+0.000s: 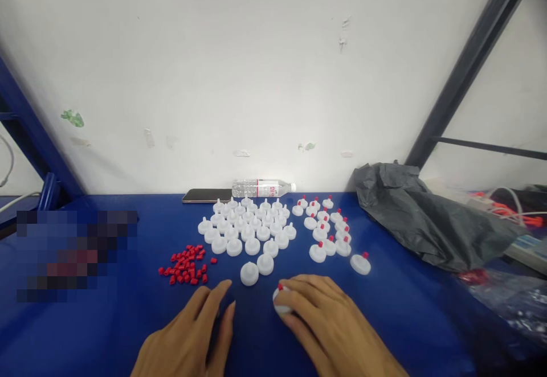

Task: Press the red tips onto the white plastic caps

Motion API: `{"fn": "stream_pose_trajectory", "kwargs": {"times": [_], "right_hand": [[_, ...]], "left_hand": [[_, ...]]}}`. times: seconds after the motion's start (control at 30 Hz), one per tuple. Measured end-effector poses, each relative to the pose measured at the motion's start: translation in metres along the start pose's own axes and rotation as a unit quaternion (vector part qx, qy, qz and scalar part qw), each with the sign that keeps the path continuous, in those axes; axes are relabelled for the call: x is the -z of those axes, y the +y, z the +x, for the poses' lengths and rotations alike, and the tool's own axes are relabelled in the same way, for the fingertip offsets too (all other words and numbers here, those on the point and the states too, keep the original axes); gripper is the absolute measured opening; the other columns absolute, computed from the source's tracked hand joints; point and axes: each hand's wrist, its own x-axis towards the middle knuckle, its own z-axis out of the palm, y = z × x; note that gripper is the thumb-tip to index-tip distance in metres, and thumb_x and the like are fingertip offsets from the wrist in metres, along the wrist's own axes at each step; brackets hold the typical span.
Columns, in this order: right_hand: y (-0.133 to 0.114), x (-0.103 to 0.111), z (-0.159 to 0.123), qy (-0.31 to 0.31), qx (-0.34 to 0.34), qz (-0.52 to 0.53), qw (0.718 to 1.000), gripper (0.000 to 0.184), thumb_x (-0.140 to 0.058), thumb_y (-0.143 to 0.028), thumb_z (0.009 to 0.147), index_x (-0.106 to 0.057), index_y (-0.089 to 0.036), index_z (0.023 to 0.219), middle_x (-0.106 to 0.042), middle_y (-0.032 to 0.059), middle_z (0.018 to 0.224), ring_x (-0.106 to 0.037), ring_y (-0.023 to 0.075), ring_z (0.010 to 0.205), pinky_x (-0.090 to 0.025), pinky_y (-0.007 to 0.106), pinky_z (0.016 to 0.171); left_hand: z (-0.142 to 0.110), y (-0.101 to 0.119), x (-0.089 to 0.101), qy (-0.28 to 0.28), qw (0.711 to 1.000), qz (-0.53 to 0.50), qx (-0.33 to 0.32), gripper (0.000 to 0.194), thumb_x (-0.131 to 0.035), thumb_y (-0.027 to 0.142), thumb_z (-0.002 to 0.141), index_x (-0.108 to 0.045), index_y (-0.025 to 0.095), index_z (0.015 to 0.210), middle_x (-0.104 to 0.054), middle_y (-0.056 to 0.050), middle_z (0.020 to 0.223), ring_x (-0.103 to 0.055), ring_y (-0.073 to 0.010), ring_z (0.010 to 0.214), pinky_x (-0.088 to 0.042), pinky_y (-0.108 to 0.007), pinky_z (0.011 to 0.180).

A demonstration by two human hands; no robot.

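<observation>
A big white wall [239, 69] stands behind the blue bench [141, 217]. The wall has little scuffed spots and a torn green patch [72, 118] low on the left. A blue post [29, 132] is on the left side. A dark post [467, 69] is on the right, with a thin bar [491, 147] joined to it. Light makes the wall bright.

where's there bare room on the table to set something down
Bare blue tabletop shows between the left hand and the capped piece in the right hand, and between the capped group and grey plastic bag. Only a narrow strip parts the two white groups. Crowded: the uncapped white pieces and heap of red caps.
</observation>
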Motion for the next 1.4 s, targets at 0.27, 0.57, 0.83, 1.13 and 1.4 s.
{"fn": "stream_pose_trajectory", "kwargs": {"times": [0.27,0.57,0.83,1.13,1.4], "right_hand": [[0.029,-0.004,-0.016,0.08,-0.179,-0.082,0.977,0.031,-0.043,-0.035,0.106,-0.056,-0.027,0.133,-0.059,0.0116,0.134,-0.063,0.028,0.12,-0.059,0.051,0.099],[0.022,0.012,0.022,0.012,-0.069,-0.126,0.99,0.033,-0.047,-0.03,0.106,-0.061,-0.024,0.135,-0.063,0.012,0.14,-0.053,0.0322,0.137,-0.049,0.056,0.112],[0.047,0.009,0.055,-0.177,-0.054,-0.208,0.961,0.056,-0.033,-0.04,0.11,-0.041,-0.009,0.155,-0.046,0.0161,0.159,-0.035,0.0369,0.151,-0.038,0.06,0.119],[0.052,0.003,0.055,-0.138,-0.041,-0.228,0.963,0.051,-0.033,-0.032,0.108,-0.041,-0.016,0.156,-0.049,0.0164,0.157,-0.046,0.0356,0.145,-0.042,0.06,0.115],[0.051,0.017,0.056,-0.083,-0.007,-0.19,0.978,0.045,-0.035,-0.029,0.109,-0.052,-0.012,0.147,-0.061,0.0158,0.146,-0.052,0.0323,0.14,-0.041,0.059,0.116]], "left_hand": [[-0.007,-0.006,-0.002,-0.069,0.993,0.078,0.049,0.044,-0.037,0.037,0.097,-0.068,0.025,0.125,-0.082,-0.006,0.096,-0.076,-0.0283,0.057,-0.057,-0.036,0.038],[-0.004,-0.001,-0.001,-0.03,0.991,0.123,0.038,0.055,-0.029,0.038,0.1,-0.072,0.011,0.119,-0.081,-0.012,0.09,-0.076,-0.0278,0.056,-0.054,-0.035,0.035],[-0.007,-0.005,-0.002,-0.033,0.993,0.112,0.033,0.046,-0.033,0.033,0.101,-0.075,0.024,0.116,-0.082,-0.004,0.09,-0.075,-0.0237,0.055,-0.054,-0.032,0.037],[-0.005,-0.008,-0.007,-0.089,0.994,0.058,-0.015,0.052,-0.03,0.026,0.097,-0.074,0.033,0.125,-0.083,-0.002,0.092,-0.071,-0.0222,0.044,-0.054,-0.03,0.033],[-0.002,-0.005,-0.007,-0.051,0.994,0.092,-0.034,0.057,-0.023,0.025,0.1,-0.075,0.022,0.124,-0.083,-0.007,0.089,-0.068,-0.0215,0.039,-0.053,-0.03,0.031]]}}
